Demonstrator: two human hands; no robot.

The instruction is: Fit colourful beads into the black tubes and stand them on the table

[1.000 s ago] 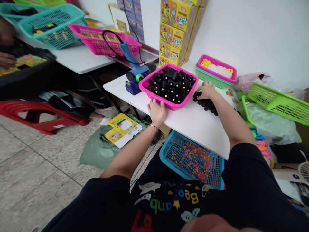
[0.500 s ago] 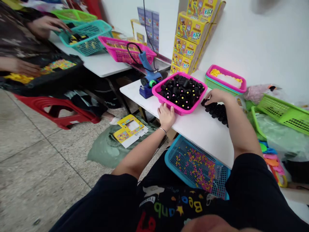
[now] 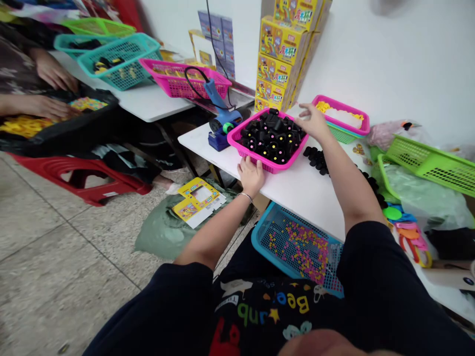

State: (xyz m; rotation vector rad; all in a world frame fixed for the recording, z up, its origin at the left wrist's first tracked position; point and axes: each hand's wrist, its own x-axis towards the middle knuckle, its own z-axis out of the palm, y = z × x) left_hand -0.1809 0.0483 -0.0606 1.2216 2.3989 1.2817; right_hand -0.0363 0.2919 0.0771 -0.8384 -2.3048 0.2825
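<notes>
A pink basket (image 3: 270,167) on the white table is heaped with small black cylindrical parts (image 3: 270,134), several showing a pink or yellow dot on the end. My left hand (image 3: 251,176) lies against its near wall, fingers spread and touching it just below the rim. Over the basket's right rear edge is my right hand (image 3: 313,121), fingers apart with nothing visible in them. On the table right of the basket, a row of black parts (image 3: 316,160) stretches rightward, partly hidden behind my right forearm.
A blue tape dispenser (image 3: 219,138) and a blue handheld tool (image 3: 225,116) stand left of the basket. Yellow boxes (image 3: 276,69) are stacked behind. Below the table edge sits a blue basket (image 3: 260,237) with small pink and yellow pieces. Another person's hands (image 3: 55,74) work at the left.
My right hand has moved from the row of black parts up and left to the basket's edge, and its fingers have opened. My left hand stays on the basket.
</notes>
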